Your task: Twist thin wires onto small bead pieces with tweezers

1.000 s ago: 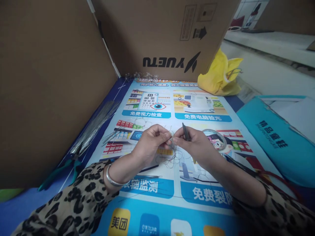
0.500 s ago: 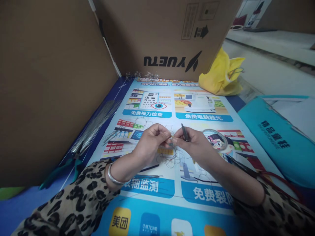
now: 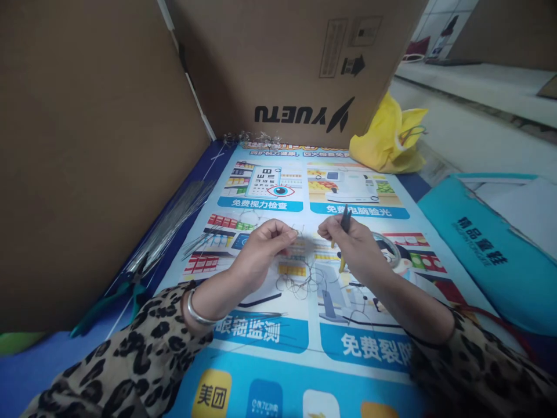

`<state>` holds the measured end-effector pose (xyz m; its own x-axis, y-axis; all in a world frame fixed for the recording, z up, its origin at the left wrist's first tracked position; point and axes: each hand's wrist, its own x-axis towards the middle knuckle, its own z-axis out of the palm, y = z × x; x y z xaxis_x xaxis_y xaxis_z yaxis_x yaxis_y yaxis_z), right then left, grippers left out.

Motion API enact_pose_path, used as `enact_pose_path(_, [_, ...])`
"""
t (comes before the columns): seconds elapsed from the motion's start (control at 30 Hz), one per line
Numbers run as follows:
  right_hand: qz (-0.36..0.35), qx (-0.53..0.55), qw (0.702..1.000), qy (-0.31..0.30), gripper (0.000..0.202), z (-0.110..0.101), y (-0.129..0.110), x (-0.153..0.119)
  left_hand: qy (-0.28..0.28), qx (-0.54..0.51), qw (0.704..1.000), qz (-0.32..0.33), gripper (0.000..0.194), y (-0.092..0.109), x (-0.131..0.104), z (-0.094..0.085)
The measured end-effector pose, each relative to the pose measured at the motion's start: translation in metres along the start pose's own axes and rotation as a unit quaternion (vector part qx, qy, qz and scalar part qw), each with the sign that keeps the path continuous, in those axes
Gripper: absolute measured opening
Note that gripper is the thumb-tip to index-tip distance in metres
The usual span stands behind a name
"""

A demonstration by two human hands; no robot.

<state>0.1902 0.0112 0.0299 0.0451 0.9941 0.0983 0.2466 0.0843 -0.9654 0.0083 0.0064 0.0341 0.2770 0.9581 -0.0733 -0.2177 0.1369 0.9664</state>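
Observation:
My left hand (image 3: 268, 247) is closed in a pinch above the printed poster (image 3: 261, 360); thin wire seems to lie between thumb and forefinger, too fine to make out fully. Across from it, my right hand (image 3: 354, 241) grips a pair of small pliers (image 3: 346, 219), dark jaws pointing up and yellow handles below the palm. Its thumb and forefinger are pressed together too. Beneath both hands hangs or rests a cluster of thin wire loops (image 3: 300, 283); I cannot tell which. Behind my right hand a round clear ring (image 3: 395, 251) lies on the poster.
Teal-handled pliers (image 3: 133, 287) and a bundle of straight wires (image 3: 172, 223) lie at the left. Cardboard panels (image 3: 226, 75) stand left and behind. Wire pieces (image 3: 261, 138) sit at the back. A yellow bag (image 3: 387, 142) and turquoise box (image 3: 474, 244) are on the right.
My hands have moved apart from touching; the right one went right with the pliers, whose yellow handles now show. My left hand stays nearly in place.

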Motion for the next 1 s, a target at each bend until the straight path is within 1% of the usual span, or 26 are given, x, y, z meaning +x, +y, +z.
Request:
enact_pose_path(0.1, [0.027,-0.047,0.998,-0.022,0.037,0.002,0.008,0.003,-0.012,-0.047,0.999,-0.022,0.015,0.002,-0.002,0.001])
enact_pose_path(0.2, [0.040,-0.129,0.989,-0.057,0.036,0.005,0.015,0.003,-0.021,-0.078,0.996,-0.041,0.015,0.003,-0.003,0.002])
enact_pose_path(0.27, [0.015,-0.188,0.979,-0.075,0.036,0.006,0.019,0.002,-0.011,-0.077,0.996,-0.048,0.015,0.003,-0.003,0.002])
enact_pose_path(0.33, [-0.050,-0.270,0.959,-0.075,0.036,0.005,0.022,0.000,0.005,-0.073,0.996,-0.052,0.016,0.003,-0.002,0.001])
enact_pose_path(0.37, [-0.103,-0.323,0.938,-0.067,0.034,0.004,0.023,0.000,0.012,-0.071,0.996,-0.053,0.017,0.003,-0.002,0.001])
enact_pose_path(0.4, [-0.167,-0.379,0.909,-0.054,0.030,0.003,0.023,-0.001,0.017,-0.069,0.996,-0.054,0.017,0.002,-0.002,0.000])
enact_pose_path(0.47, [-0.297,-0.476,0.827,-0.015,0.023,-0.001,0.021,-0.002,0.026,-0.069,0.996,-0.057,0.018,0.002,-0.002,0.000])
enact_pose_path(0.5, [-0.347,-0.512,0.786,0.009,0.021,-0.002,0.019,-0.003,0.030,-0.070,0.995,-0.060,0.018,0.003,-0.002,0.000])
enact_pose_path(0.53, [-0.382,-0.540,0.749,0.031,0.021,-0.004,0.017,-0.003,0.035,-0.071,0.995,-0.065,0.017,0.003,-0.003,0.001])
enact_pose_path(0.57, [-0.408,-0.559,0.720,0.050,0.022,-0.005,0.014,-0.004,0.039,-0.073,0.994,-0.070,0.016,0.004,-0.003,0.001])
enact_pose_path(0.6, [-0.428,-0.571,0.698,0.064,0.023,-0.006,0.011,-0.004,0.041,-0.074,0.994,-0.076,0.016,0.004,-0.003,0.002])
enact_pose_path(0.67, [-0.450,-0.587,0.668,0.078,0.026,-0.007,0.007,-0.006,0.045,-0.076,0.993,-0.084,0.015,0.006,-0.004,0.003])
enact_pose_path(0.7, [-0.455,-0.593,0.659,0.080,0.026,-0.007,0.005,-0.006,0.046,-0.075,0.992,-0.086,0.015,0.006,-0.004,0.004])
enact_pose_path(0.77, [-0.455,-0.601,0.652,0.077,0.026,-0.007,0.003,-0.007,0.046,-0.075,0.992,-0.090,0.017,0.006,-0.005,0.005])
enact_pose_path(1.0, [-0.448,-0.601,0.660,0.054,0.024,-0.008,0.007,-0.008,0.046,-0.080,0.991,-0.101,0.019,0.000,-0.005,0.005])
